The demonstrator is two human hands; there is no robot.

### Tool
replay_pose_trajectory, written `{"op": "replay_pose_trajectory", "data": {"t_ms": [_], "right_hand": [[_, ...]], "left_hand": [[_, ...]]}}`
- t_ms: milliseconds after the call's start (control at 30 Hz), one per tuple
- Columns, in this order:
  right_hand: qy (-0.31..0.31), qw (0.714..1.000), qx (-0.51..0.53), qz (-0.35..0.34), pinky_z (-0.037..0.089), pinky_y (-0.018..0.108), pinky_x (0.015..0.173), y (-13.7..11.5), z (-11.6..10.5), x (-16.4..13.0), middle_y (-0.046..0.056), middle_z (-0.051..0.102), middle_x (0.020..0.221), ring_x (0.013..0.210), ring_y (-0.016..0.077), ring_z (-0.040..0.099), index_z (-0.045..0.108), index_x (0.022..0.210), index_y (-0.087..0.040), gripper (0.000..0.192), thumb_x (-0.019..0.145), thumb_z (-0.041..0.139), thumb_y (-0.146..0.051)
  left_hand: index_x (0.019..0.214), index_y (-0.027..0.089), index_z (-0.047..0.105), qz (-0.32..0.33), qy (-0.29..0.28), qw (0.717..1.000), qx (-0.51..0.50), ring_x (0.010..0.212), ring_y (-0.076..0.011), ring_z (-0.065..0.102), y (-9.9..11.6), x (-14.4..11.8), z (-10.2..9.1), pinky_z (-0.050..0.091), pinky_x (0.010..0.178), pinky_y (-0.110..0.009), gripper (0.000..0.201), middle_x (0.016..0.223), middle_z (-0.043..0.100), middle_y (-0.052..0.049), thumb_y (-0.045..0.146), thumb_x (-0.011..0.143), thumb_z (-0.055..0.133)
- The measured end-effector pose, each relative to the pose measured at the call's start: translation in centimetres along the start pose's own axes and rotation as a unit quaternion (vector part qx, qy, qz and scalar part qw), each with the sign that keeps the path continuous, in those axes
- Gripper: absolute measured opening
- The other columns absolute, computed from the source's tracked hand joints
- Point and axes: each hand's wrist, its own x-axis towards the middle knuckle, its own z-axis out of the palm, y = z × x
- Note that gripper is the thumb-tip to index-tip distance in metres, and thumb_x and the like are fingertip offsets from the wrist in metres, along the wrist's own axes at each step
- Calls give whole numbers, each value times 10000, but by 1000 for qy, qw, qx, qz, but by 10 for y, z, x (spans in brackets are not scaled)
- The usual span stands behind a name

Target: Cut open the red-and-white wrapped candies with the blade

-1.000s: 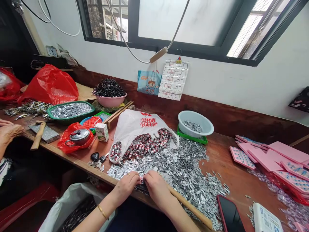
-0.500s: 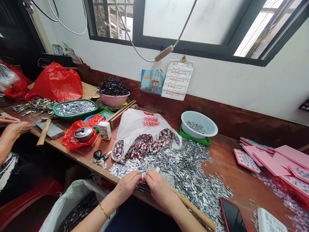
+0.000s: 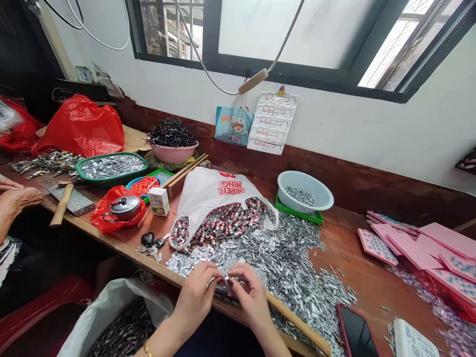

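A pale blue plastic bowl (image 3: 305,191) holds silver clips; the white plastic bag (image 3: 219,193) spills red-and-silver pieces. Left hand (image 3: 199,296) and right hand (image 3: 250,292) now lift off the wooden bench (image 3: 345,248), together pinching a small silver metal piece (image 3: 226,279) above the silver heap (image 3: 282,258)

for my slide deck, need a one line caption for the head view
Left hand and right hand pinch a small silver piece above a heap of metal clips on a wooden workbench.

Phone (image 3: 355,332) — cut off below
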Motion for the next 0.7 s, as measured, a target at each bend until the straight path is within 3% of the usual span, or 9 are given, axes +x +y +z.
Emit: {"op": "replay_pose_trajectory", "data": {"t_ms": [300, 533, 700], "right_hand": [[-41, 989, -125, -67, 535, 281, 666, -20, -9, -14, 66, 588, 961, 853, 186, 591, 650, 980, -241, 164, 876, 523, -231], [-46, 996, -67, -34, 533, 242, 615, -38, -12, -22, 47, 574, 932, 826, 167, 596, 677, 886, -234, 107, 835, 584, -227], [9, 999, -28, -27, 519, 239, 568, -34, -15, -36, 46, 566, 905, 772, 164, 595, 709, 867, -239, 103, 809, 630, -271]], "left_hand": [[766, 196, 529, 63, -117, 985, 107, 656, -181, 534, 4, 1, -9, 419, 593, -280, 243, 709, 599, -26, 57, 876, 363], [826, 186, 558, 171, -73, 979, 88, 667, -161, 517, 15, -2, -19, 429, 642, -265, 260, 715, 597, -22, 81, 922, 340], [856, 188, 576, 209, -46, 976, 47, 694, -149, 536, 16, 0, -17, 450, 694, -253, 208, 735, 623, -15, 98, 920, 400]]}}
